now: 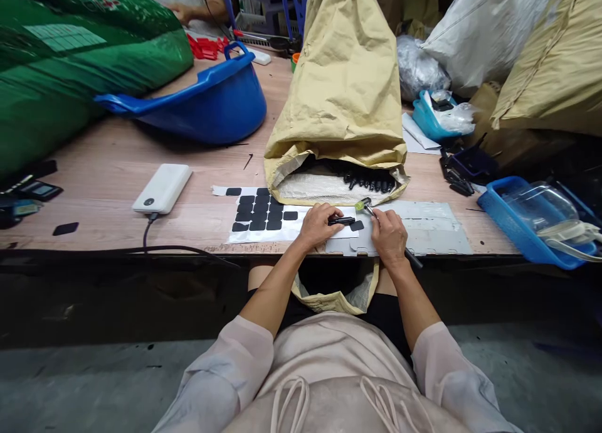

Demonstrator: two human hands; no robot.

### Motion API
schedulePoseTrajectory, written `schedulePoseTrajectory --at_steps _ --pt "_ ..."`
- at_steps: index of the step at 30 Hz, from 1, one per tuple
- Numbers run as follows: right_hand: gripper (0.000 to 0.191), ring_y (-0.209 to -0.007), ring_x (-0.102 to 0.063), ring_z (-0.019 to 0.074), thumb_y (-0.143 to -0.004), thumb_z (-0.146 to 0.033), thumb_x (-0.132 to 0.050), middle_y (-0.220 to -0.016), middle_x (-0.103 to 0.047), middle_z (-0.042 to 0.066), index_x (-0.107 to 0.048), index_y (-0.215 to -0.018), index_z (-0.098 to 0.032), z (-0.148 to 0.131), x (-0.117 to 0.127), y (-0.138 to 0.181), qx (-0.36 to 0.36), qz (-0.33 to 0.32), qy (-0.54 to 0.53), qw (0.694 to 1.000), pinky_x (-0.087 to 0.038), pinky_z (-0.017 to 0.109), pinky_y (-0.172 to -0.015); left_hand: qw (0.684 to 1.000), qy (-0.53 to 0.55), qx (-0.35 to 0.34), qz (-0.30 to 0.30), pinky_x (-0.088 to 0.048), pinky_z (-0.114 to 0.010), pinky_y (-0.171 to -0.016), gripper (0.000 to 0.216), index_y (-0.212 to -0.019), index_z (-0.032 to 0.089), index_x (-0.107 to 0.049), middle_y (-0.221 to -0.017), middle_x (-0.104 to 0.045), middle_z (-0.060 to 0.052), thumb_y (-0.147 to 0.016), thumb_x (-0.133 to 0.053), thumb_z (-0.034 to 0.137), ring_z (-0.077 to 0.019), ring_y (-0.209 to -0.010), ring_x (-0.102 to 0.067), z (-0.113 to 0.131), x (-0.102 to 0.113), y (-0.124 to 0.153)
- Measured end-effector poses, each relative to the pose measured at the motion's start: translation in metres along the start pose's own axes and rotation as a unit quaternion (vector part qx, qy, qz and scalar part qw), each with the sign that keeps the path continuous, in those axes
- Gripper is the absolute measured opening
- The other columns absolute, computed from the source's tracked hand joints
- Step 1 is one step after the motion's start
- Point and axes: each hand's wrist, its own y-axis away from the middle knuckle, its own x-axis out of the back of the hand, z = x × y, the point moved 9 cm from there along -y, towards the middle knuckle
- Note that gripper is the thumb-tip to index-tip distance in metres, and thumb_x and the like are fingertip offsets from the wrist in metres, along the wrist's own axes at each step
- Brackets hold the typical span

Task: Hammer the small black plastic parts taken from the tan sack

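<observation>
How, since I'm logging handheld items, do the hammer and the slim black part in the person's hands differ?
Colour: the hammer has yellow-green on its head; the slim black part looks black throughout.
Size: the hammer looks longer than the visible length of the slim black part.
Pose: the hammer slants through the right hand; the slim black part lies sideways in the left hand.
Both are partly hidden by fingers.

Tabletop (202, 176) around blue basin (221, 100) bright; soft shadow beneath it; green sack (94, 69) left of it glossy, stretched, blurry; floor (94, 383) on its near side dim.
</observation>
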Motion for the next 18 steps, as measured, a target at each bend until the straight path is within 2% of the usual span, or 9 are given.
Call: schedulePoseTrajectory --at_steps 4,9,13,16,18 --pt "0.027 -0.092 -0.054 0.024 -0.101 -0.025 -0.054 -0.1 -0.067 0.009 -0.074 -0.119 -0.021 -0.004 -0.005 0.007 0.006 -0.004 0.026 1.0 -0.039 0.034 -0.078 1.0 -0.01 -0.002 0.004 -0.048 -0.04 -0.092 0.024 -0.105 0.024 -0.076 -0.097 -0.07 -0.004 -0.082 -0.078 0.027 -0.0256 -0.098 -0.059 -0.001 -0.001 0.002" --pt "0.026 -0.093 -0.053 0.0241 -0.102 -0.026 -0.054 -0.102 -0.067 0.009 -0.073 -0.12 -0.021 -0.007 -0.005 0.009 0.003 -0.004 0.037 0.999 -0.037 0.034 -0.078 0.999 -0.031 -0.02 0.008 -0.048 -0.04 -0.092 0.026 -0.107 0.025 -0.078 -0.097 -0.069 -0.004 -0.083 -0.08 0.037 -0.0267 -0.101 -0.059 -0.001 -0.003 0.003" --pt "0.025 -0.094 -0.052 0.0246 -0.102 -0.026 -0.054 -0.103 -0.066 0.009 -0.072 -0.118 -0.021 -0.007 -0.005 0.009 -0.004 -0.012 0.036 0.999 -0.037 0.035 -0.08 0.999 -0.04 -0.025 0.008 -0.048 -0.04 -0.091 0.02 -0.105 0.026 -0.079 -0.094 -0.068 -0.005 -0.088 -0.076 0.036 -0.0261 -0.098 -0.059 -0.001 -0.002 0.001" --pt "0.026 -0.094 -0.051 0.025 -0.102 -0.026 -0.053 -0.103 -0.065 0.009 -0.072 -0.118 -0.021 -0.007 -0.006 0.009 -0.008 -0.018 0.034 0.999 -0.037 0.036 -0.08 0.998 -0.023 -0.058 0.033 -0.048 -0.042 -0.094 0.018 -0.106 0.023 -0.077 -0.098 -0.069 -0.007 -0.092 -0.07 0.034 -0.0263 -0.1 -0.059 0.015 0.005 0.013" --pt "0.026 -0.094 -0.051 0.0253 -0.102 -0.026 -0.052 -0.102 -0.065 0.01 -0.072 -0.118 -0.021 -0.007 -0.006 0.009 -0.009 -0.02 0.032 0.999 -0.037 0.036 -0.08 0.994 0.009 -0.101 0.03 -0.049 -0.042 -0.096 0.022 -0.11 0.023 -0.075 -0.104 -0.07 -0.009 -0.097 -0.063 0.035 -0.0264 -0.102 -0.061 0.033 0.004 0.033"
